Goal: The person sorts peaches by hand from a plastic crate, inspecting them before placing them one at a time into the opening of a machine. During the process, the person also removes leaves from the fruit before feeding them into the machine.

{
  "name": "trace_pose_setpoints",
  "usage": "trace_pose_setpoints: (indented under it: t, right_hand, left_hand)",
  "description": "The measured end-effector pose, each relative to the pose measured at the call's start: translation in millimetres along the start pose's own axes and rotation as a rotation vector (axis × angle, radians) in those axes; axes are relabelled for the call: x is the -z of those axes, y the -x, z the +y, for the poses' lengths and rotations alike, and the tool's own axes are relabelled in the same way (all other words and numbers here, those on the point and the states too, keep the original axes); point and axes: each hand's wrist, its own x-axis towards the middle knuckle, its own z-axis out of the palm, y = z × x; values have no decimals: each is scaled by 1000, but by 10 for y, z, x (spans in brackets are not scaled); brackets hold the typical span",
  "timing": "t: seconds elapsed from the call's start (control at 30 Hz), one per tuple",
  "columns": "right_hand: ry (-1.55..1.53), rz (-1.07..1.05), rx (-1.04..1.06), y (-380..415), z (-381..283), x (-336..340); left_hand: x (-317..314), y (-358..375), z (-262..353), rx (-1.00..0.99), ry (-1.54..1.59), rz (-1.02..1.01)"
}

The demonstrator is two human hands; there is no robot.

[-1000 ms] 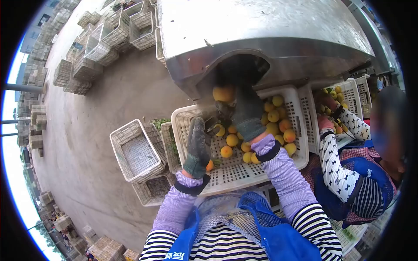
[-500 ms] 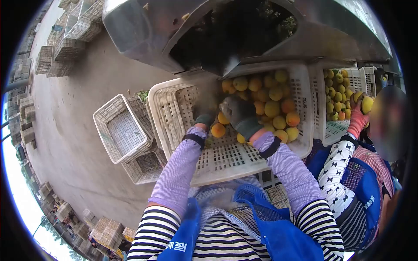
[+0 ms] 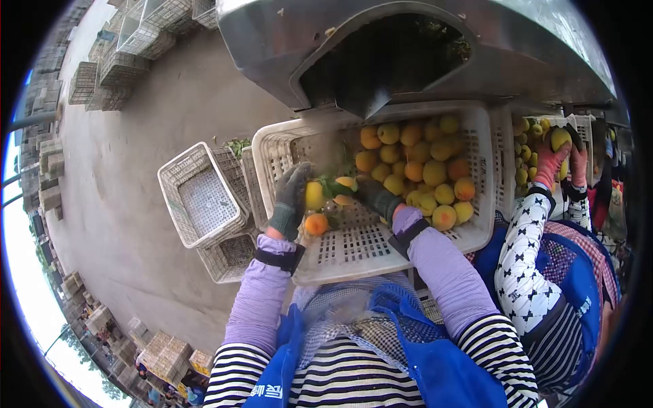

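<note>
Dark gloves cover both my hands. At the left side of the white crate (image 3: 340, 272), my left hand (image 3: 291, 196) is curled against a yellow peach (image 3: 314, 196). My right hand (image 3: 379, 197) reaches left, its fingertips beside a leafy peach (image 3: 346, 183) with green leaves around it. The dark glove and blur hide whether those fingers grip it. Just below my left hand, an orange peach (image 3: 316, 224) lies near several leaves. Many yellow-orange peaches (image 3: 425, 160) fill the right half of the crate, next to my right hand.
A grey metal chute (image 3: 272, 54) overhangs the crate's far edge. Stacked crates (image 3: 204, 194) stand on the floor at left. At right, a co-worker's gloved hand (image 3: 549, 160) holds fruit over another crate of fruit (image 3: 522, 153). More crate stacks (image 3: 119, 71) line the yard.
My left hand has moved left and turned, and now has a yellow peach against it. My right hand has moved down from the pile. The camera view has shifted slightly.
</note>
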Motion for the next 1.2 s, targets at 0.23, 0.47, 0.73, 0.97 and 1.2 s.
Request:
trace_pose_setpoints:
  t: [0.23,0.47,0.73,0.97,1.2]
  right_hand:
    - [-126,201,456,965,-961,-85]
    - [545,660,792,1496,-1215,-318]
    - [475,1058,670,1249,-1807,-21]
    - [622,1306,473,481,-1997,197]
    - [838,1396,546,309,-2075,298]
  left_hand:
    - [73,856,389,-108,271,-402]
    - [27,871,555,-565,-232,-267]
    - [5,532,1064,-403,301,-277]
    - [83,662,424,-29,420,-259]
    - [93,759,341,-59,429,-201]
